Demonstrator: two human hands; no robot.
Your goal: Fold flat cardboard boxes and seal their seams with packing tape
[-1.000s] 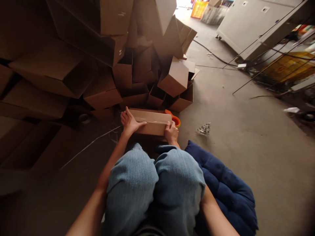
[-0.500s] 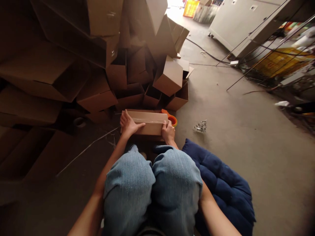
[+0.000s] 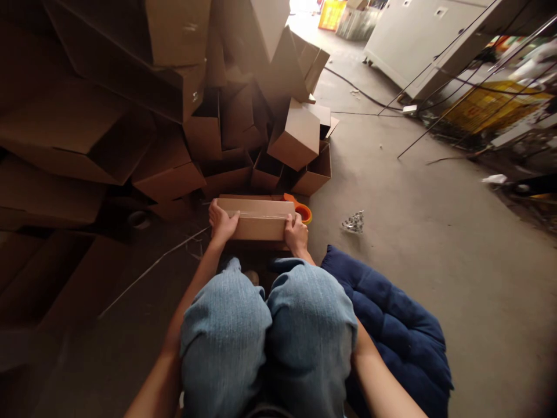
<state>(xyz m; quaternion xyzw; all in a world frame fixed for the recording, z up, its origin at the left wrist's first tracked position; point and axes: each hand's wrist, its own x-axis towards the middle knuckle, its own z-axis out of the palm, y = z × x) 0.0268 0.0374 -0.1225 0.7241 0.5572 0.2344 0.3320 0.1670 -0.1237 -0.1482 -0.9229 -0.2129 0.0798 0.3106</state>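
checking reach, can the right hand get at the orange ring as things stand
Probably yes: the right hand is close beside the orange ring, though it is holding the box.

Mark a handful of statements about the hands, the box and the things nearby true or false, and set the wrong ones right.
1. The left hand and the right hand both hold the same brown box. True.
2. The dark blue cushion lies on the person's left. False: it lies on the person's right.
3. An orange ring-shaped item is beside the box, near the right hand. True.
4. The person's jeans are bright red. False: they are light blue.
5. Beyond the box there is a pile of cardboard cartons. True.
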